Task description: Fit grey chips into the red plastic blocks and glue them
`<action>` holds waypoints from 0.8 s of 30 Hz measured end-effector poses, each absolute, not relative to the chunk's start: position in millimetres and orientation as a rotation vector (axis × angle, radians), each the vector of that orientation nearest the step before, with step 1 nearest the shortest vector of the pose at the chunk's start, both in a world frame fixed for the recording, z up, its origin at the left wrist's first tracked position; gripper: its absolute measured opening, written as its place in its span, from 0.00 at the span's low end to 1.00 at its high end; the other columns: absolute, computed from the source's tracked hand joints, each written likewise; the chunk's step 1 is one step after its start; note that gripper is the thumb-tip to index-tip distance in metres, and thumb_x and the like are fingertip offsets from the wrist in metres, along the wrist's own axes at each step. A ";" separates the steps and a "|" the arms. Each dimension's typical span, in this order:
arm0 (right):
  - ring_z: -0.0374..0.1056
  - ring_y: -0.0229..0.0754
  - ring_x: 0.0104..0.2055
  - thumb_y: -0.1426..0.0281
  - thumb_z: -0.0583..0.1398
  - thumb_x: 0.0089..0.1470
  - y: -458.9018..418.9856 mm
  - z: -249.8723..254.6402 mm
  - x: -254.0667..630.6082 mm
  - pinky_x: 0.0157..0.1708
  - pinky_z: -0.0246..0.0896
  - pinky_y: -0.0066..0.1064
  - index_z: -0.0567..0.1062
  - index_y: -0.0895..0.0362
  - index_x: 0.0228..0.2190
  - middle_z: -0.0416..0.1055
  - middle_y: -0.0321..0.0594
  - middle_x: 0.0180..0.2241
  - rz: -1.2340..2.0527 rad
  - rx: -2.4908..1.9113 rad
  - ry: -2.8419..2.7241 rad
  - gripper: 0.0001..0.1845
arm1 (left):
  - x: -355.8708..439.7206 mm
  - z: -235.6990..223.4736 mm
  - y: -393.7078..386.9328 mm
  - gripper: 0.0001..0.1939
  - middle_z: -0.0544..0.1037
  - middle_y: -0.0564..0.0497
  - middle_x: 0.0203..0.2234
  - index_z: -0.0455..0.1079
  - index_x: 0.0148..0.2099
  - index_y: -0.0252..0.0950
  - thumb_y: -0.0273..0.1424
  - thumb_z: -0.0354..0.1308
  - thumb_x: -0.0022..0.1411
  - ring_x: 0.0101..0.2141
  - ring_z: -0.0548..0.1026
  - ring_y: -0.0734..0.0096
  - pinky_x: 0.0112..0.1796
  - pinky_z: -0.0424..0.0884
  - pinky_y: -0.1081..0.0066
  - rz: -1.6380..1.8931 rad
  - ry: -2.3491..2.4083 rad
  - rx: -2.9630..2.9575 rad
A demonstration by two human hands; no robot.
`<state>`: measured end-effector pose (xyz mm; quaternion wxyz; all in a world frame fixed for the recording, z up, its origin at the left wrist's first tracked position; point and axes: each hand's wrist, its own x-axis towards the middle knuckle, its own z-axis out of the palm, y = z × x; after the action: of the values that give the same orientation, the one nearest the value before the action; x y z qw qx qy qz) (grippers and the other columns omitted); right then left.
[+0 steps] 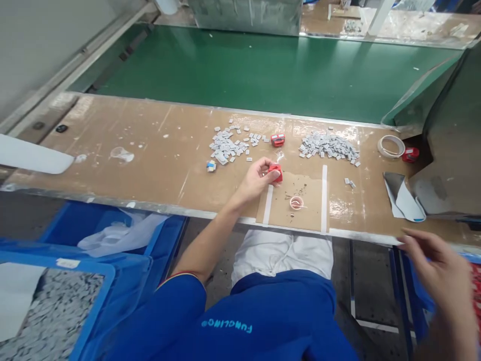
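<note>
My left hand point(259, 178) is closed around a small red plastic piece point(275, 173), held over the far left part of a taped cardboard sheet point(315, 193). On that sheet stands a small round cup point(296, 202) with reddish contents and a thin white stick across it. My right hand point(438, 265) is off the bench's front edge at the right, slightly blurred. Its thumb and forefinger are apart, and nothing shows between them. A similar red piece point(278, 140) with pale panels lies beyond my left hand. Heaps of small grey tiles lie on the left point(227, 145) and right point(328, 145).
Behind the brown bench point(161, 150) runs a green belt point(263, 70). At the right are a tape roll point(391, 147), another red piece point(410, 154) and a metal box point(447, 150). Blue bins point(128, 281) stand below left. Red parts point(476, 281) show at lower right.
</note>
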<state>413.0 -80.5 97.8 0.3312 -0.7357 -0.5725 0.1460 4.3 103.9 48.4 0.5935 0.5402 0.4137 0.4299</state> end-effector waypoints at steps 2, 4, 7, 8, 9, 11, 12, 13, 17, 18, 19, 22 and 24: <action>0.80 0.55 0.31 0.49 0.66 0.60 -58.3 70.8 365.2 0.30 0.76 0.49 0.80 0.44 0.45 0.82 0.48 0.35 0.656 -1.772 -1.618 0.16 | 2.3 37.9 76.9 0.35 0.82 0.51 0.33 0.68 0.47 0.38 0.59 0.72 0.53 0.29 0.80 0.70 0.32 0.75 0.71 1.066 0.835 1.032; 0.79 0.48 0.31 0.55 0.66 0.61 -37.0 53.7 316.8 0.32 0.77 0.43 0.78 0.49 0.49 0.81 0.44 0.35 0.727 -1.598 -1.680 0.17 | 4.5 25.7 53.5 0.39 0.84 0.49 0.33 0.70 0.51 0.39 0.62 0.73 0.49 0.30 0.81 0.69 0.32 0.73 0.72 1.130 0.745 0.891; 0.74 0.41 0.30 0.61 0.66 0.62 -14.0 43.2 264.1 0.34 0.74 0.36 0.78 0.53 0.51 0.79 0.39 0.33 0.699 -1.444 -1.753 0.17 | 9.2 9.2 27.5 0.41 0.85 0.46 0.34 0.73 0.53 0.38 0.63 0.72 0.49 0.29 0.79 0.69 0.29 0.70 0.73 1.197 0.677 0.756; 0.73 0.40 0.30 0.63 0.66 0.64 -9.5 42.4 253.8 0.33 0.73 0.34 0.79 0.54 0.49 0.78 0.38 0.33 0.680 -1.420 -1.769 0.14 | 10.1 5.2 21.6 0.39 0.86 0.46 0.34 0.74 0.52 0.38 0.61 0.73 0.49 0.28 0.79 0.70 0.29 0.70 0.73 1.206 0.664 0.730; 0.72 0.39 0.31 0.65 0.65 0.65 -6.4 42.4 246.6 0.33 0.72 0.33 0.80 0.54 0.46 0.78 0.38 0.33 0.659 -1.405 -1.782 0.10 | 10.4 2.2 17.2 0.37 0.86 0.46 0.35 0.74 0.51 0.38 0.59 0.74 0.50 0.28 0.79 0.70 0.29 0.71 0.72 1.205 0.656 0.717; 0.72 0.38 0.31 0.68 0.63 0.66 -2.7 44.5 239.0 0.32 0.70 0.32 0.82 0.53 0.41 0.78 0.39 0.34 0.609 -1.390 -1.806 0.05 | 9.6 -0.8 12.7 0.31 0.86 0.46 0.37 0.74 0.48 0.38 0.52 0.78 0.51 0.30 0.82 0.70 0.34 0.75 0.71 1.198 0.657 0.739; 0.72 0.39 0.32 0.69 0.63 0.67 -1.5 46.1 237.3 0.33 0.70 0.32 0.82 0.53 0.39 0.79 0.39 0.34 0.583 -1.385 -1.820 0.05 | 8.7 -0.9 12.3 0.30 0.87 0.46 0.39 0.75 0.48 0.38 0.48 0.79 0.51 0.33 0.83 0.68 0.37 0.77 0.70 1.187 0.665 0.770; 0.73 0.39 0.33 0.70 0.63 0.67 -0.3 47.8 236.0 0.33 0.71 0.32 0.82 0.53 0.39 0.79 0.40 0.35 0.561 -1.377 -1.835 0.06 | 7.7 -0.4 12.7 0.28 0.87 0.46 0.41 0.75 0.48 0.38 0.46 0.80 0.51 0.35 0.85 0.67 0.41 0.78 0.69 1.169 0.671 0.807; 0.76 0.40 0.36 0.74 0.62 0.67 5.4 52.4 231.8 0.36 0.73 0.32 0.81 0.53 0.40 0.81 0.41 0.38 0.505 -1.310 -1.886 0.07 | 4.7 2.8 15.6 0.25 0.86 0.43 0.47 0.76 0.53 0.38 0.41 0.77 0.57 0.41 0.86 0.66 0.46 0.79 0.67 1.084 0.667 0.933; 0.76 0.40 0.37 0.75 0.62 0.67 7.1 52.5 230.8 0.37 0.73 0.32 0.81 0.53 0.40 0.81 0.40 0.38 0.477 -1.297 -1.884 0.07 | 4.4 2.8 15.4 0.24 0.86 0.43 0.47 0.77 0.53 0.38 0.40 0.77 0.58 0.41 0.86 0.66 0.47 0.79 0.68 1.071 0.676 0.963; 0.76 0.40 0.37 0.76 0.62 0.66 8.8 52.0 229.9 0.37 0.73 0.32 0.81 0.53 0.40 0.80 0.40 0.38 0.436 -1.287 -1.875 0.07 | 4.0 2.6 14.6 0.23 0.87 0.43 0.47 0.78 0.53 0.38 0.39 0.76 0.59 0.42 0.85 0.65 0.47 0.79 0.69 1.065 0.692 0.994; 0.77 0.41 0.38 0.76 0.64 0.65 13.3 47.7 228.6 0.37 0.74 0.34 0.80 0.53 0.40 0.79 0.40 0.36 0.309 -1.257 -1.847 0.06 | 2.9 1.1 11.2 0.21 0.87 0.43 0.46 0.79 0.52 0.37 0.38 0.76 0.59 0.44 0.85 0.64 0.46 0.79 0.70 1.065 0.740 1.061; 0.78 0.42 0.37 0.75 0.65 0.65 15.1 42.7 228.6 0.36 0.74 0.34 0.80 0.52 0.38 0.80 0.40 0.35 0.263 -1.228 -1.831 0.05 | 2.2 0.9 9.5 0.21 0.87 0.43 0.46 0.80 0.52 0.37 0.37 0.76 0.59 0.44 0.85 0.64 0.45 0.79 0.70 1.070 0.764 1.080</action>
<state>228.6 15.1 42.7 0.4444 -0.4955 -0.7387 0.1062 2.2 9.5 0.9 0.6594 0.4772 0.3376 0.4727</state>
